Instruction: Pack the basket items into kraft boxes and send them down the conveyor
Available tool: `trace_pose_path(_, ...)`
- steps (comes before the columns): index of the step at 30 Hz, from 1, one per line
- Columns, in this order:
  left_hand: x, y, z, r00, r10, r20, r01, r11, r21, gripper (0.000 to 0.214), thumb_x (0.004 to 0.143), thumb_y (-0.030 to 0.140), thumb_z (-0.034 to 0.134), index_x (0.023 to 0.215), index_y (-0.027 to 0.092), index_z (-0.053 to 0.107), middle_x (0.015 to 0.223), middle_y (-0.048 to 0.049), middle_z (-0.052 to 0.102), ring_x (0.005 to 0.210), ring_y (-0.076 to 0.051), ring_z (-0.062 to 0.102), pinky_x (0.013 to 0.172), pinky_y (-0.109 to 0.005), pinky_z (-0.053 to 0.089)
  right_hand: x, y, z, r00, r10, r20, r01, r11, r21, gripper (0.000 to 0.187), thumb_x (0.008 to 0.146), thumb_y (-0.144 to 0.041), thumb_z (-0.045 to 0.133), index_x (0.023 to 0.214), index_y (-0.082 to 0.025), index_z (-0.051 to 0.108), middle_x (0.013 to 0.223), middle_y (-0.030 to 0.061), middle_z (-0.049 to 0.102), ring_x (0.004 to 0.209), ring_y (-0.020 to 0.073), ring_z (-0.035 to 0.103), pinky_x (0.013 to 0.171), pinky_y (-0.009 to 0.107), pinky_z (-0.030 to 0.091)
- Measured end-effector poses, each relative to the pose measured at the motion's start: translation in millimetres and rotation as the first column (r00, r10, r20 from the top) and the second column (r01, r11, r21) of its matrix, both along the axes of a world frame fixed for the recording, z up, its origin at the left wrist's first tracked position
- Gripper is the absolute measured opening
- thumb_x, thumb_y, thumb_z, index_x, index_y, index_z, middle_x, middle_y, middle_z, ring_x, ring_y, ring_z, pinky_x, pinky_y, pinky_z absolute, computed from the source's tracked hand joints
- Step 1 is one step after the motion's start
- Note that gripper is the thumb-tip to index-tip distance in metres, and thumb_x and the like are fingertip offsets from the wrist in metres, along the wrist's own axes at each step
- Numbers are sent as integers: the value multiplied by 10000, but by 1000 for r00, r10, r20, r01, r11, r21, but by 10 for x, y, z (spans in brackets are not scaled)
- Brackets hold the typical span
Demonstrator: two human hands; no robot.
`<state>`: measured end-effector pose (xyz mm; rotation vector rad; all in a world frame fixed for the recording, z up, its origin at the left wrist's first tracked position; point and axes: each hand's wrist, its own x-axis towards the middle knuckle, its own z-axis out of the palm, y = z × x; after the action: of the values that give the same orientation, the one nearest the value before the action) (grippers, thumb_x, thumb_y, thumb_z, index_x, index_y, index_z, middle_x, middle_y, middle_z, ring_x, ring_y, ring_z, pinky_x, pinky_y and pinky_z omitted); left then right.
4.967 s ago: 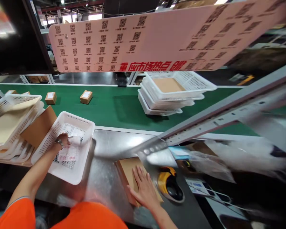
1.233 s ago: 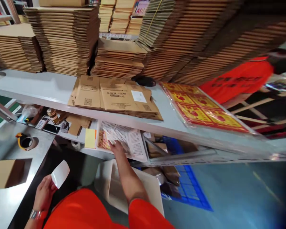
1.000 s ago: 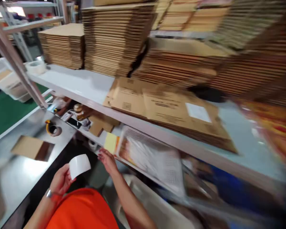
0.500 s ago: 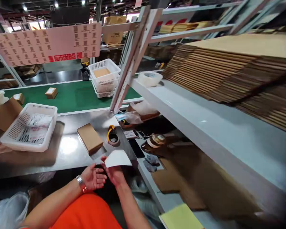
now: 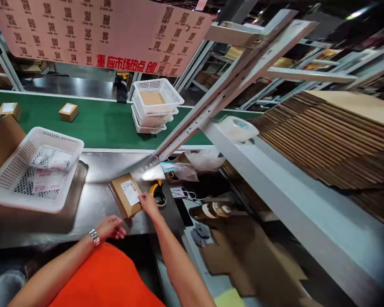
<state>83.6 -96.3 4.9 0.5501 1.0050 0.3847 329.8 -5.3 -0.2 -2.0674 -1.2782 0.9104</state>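
A small brown cardboard box [image 5: 123, 197] lies on the steel worktable [image 5: 92, 200], with a white printed label [image 5: 130, 192] on its top. My right hand [image 5: 148, 204] rests on the box's near right edge, fingertips at the label's corner, fingers stretched out. My left hand [image 5: 110, 227] hovers at the table's front edge, a little left of the box, fingers loosely curled and holding nothing. A metal watch shows on that wrist.
A white perforated basket [image 5: 35, 169] with bagged items sits at the left. A yellow tape dispenser [image 5: 158, 193] lies right of the box. Behind runs a green conveyor [image 5: 96, 123] with small boxes and stacked white baskets [image 5: 154, 104]. Shelves with flat cardboard [image 5: 333, 132] stand at right.
The view swung from the shelf back to the worktable. The white label that was in my hands now lies on the box top, with my right hand on it.
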Motion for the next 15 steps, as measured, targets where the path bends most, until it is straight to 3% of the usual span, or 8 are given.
trace_pose_path(5,-69,110,-44,998,-22,-59,21,999,-24,356,874,496,756,928,221,535,753,-30,776,620,-150,707,622,-252,404,62,54,-4,979,105,173,-88,991,-100,231,810,-247,834,706,-222,629,826,119,757,1004,328,745,949,440,498)
trace_pose_path(9,-53,160,-1,997,10,-78,-8,1000,22,334,855,471,756,919,210,557,763,-31,777,635,-149,700,648,-263,429,218,192,36,920,224,322,-183,971,-152,319,714,-317,945,738,-201,649,901,184,777,1073,417,745,975,510,522)
trace_pose_path(12,-22,180,33,992,76,-102,-72,996,42,327,843,463,755,910,203,568,765,-36,774,644,-155,702,653,-269,432,214,307,21,918,267,293,-269,962,-32,207,784,-240,871,914,-166,727,1059,211,780,1171,417,719,1053,544,511)
trace_pose_path(15,27,164,57,979,162,-128,-156,986,52,358,821,491,771,899,205,571,780,-32,775,657,-159,707,664,-269,441,-3,354,-85,894,390,218,-423,897,127,227,948,-244,677,1149,-172,754,1337,193,737,1325,346,657,1168,502,483)
